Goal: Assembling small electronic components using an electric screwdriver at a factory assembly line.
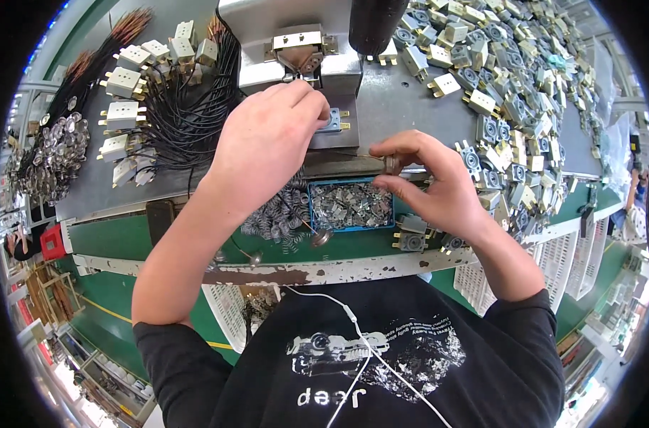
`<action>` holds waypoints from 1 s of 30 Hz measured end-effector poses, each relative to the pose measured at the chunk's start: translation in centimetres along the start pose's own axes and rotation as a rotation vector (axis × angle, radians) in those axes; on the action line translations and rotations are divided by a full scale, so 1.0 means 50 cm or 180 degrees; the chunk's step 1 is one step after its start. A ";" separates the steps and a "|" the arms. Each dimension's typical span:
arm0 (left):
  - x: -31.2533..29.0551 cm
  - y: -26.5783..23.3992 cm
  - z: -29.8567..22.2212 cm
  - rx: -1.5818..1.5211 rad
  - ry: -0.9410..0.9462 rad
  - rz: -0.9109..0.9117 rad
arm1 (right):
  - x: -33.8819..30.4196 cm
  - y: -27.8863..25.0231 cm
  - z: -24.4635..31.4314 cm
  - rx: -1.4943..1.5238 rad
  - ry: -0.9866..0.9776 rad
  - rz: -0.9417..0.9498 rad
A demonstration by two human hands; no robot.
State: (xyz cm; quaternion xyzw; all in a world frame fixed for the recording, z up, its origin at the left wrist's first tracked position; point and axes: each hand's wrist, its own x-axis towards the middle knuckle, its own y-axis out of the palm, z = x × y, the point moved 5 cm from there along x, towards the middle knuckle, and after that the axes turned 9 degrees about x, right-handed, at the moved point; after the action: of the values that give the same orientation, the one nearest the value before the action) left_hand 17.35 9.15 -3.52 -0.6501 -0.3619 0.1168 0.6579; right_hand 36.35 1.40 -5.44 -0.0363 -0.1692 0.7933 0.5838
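My left hand [273, 130] is over the base of a press [293, 60], its fingers curled together. A small grey plastic housing with brass prongs [331, 121] shows beside the fingertips. The hand hides the rest of that housing and whatever it pinches. To the right, my right hand [438, 178] pinches a round metal disc [391, 165] between thumb and fingers, with a thin wire running left from it. Below lies a blue tray [351, 227] filled with small metal parts. Two more discs on wires, one a metal disc [322, 237], hang at the table's near edge.
Many grey and cream housings [481, 71] are heaped at the right. Black wires [196, 118] with housings attached lie at the left, beside piled metal discs [55, 153]. A heap of springs [276, 214] adjoins the tray. White baskets [553, 260] stand under the table edge.
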 end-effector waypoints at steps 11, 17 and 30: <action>-0.043 -0.039 0.007 -0.1204 0.0022 0.0490 | 0.028 0.002 0.038 -0.0698 -0.0357 -0.0205; -0.045 -0.076 0.030 -0.1445 -0.0130 0.0202 | 0.076 0.025 0.032 0.0373 -0.0453 -0.1027; -0.078 -0.089 0.019 0.0178 0.0582 0.0054 | 0.128 0.049 0.047 0.0536 0.0986 0.1045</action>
State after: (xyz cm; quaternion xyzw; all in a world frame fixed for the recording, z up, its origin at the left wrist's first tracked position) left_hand 12.57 6.90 -0.70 -0.6425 -0.2914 0.0727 0.7050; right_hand 31.50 6.24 -3.09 -0.1357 -0.0028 0.8738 0.4670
